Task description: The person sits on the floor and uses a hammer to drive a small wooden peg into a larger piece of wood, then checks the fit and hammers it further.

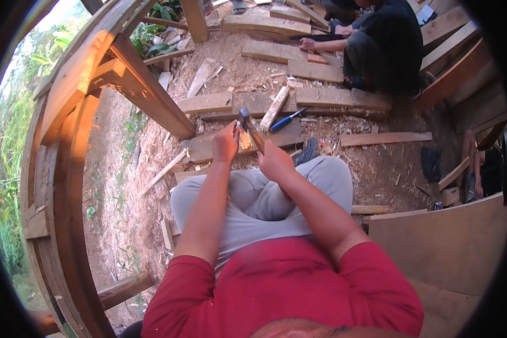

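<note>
I sit with my knees up in grey trousers, both arms stretched forward over them. My right hand (275, 161) grips the wooden handle of a hammer (249, 127), whose dark head points up and left. My left hand (226, 143) is closed on a small pale piece of wood (245, 141) held against a dark plank (231, 147) on the ground. The hammer head hangs just above my left hand.
A large wooden frame (73, 112) stands at the left. Planks and offcuts (321, 97) and a blue-handled tool (287, 119) lie on the sawdust ground. A person in dark clothes (386, 45) crouches at the far right. A board (439, 242) is beside me.
</note>
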Available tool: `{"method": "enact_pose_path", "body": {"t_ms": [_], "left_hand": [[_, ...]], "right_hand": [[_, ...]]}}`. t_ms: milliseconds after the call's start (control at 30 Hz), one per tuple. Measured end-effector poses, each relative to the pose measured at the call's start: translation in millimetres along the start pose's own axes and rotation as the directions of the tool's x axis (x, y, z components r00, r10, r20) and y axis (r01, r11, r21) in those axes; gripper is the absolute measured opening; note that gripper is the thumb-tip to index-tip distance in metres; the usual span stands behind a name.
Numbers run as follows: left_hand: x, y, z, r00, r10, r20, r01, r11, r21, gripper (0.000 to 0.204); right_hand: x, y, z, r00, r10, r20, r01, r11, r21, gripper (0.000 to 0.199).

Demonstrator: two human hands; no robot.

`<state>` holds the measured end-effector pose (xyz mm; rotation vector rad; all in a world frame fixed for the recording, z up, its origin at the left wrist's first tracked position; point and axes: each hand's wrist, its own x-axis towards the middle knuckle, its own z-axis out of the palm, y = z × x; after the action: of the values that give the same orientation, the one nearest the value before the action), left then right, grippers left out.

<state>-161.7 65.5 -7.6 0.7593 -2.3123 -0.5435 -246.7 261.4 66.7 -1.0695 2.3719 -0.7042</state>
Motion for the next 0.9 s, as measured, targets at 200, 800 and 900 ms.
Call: {"method": "enact_pose_path", "body": {"t_ms": [200, 800, 900], "left_hand": [[16.1, 22.0, -5.5, 1.000, -0.008, -0.011, 0.007, 0.998, -0.068, 0.032], [1.3, 21.1, 2.5, 0.984, -0.143, 0.104, 0.154, 0.983, -0.103, 0.024], [-3.1, 26.4, 4.6, 0.983, -0.152, 0.102, 0.160, 0.984, -0.079, 0.024]], "right_hand": [[2.7, -4.7, -16.1, 0.999, -0.012, -0.041, 0.012, 1.000, -0.008, 0.032], [-4.2, 5.7, 1.7, 0.999, 0.054, 0.001, -0.054, 0.998, 0.028, 0.036], [-4.2, 16.9, -1.8, 0.997, 0.060, 0.039, -0.062, 0.996, 0.066, 0.038]]}}
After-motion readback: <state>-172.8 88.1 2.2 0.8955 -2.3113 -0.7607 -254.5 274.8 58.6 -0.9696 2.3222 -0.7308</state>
